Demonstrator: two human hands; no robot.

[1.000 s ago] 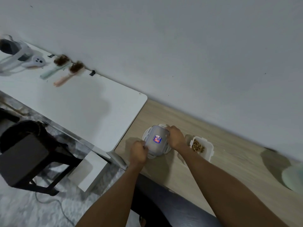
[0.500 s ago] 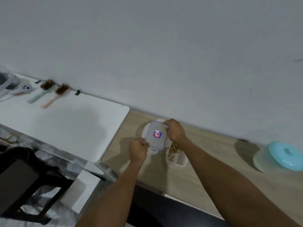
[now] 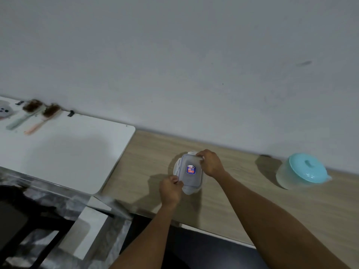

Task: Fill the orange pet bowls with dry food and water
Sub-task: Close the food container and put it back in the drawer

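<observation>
A clear rectangular container lid (image 3: 191,170) with a small red and blue sticker lies flat over the wooden table (image 3: 242,206). My left hand (image 3: 171,189) pinches its near left corner. My right hand (image 3: 210,163) grips its far right edge. White plastic edges (image 3: 177,167) stick out under the lid on the left. The dry food box is hidden beneath the lid and my hands. No orange pet bowl is in view.
A translucent tub with a teal lid (image 3: 303,171) stands at the right by the wall. A white table (image 3: 68,152) adjoins on the left, with two brushes (image 3: 38,113) and a white device (image 3: 4,111) at its back. A dark chair (image 3: 11,220) sits lower left.
The lid has moved right over the open box of dry food, which no longer shows. Both hands stayed on the lid. The camera swung right, bringing the teal-lidded tub fully into view.
</observation>
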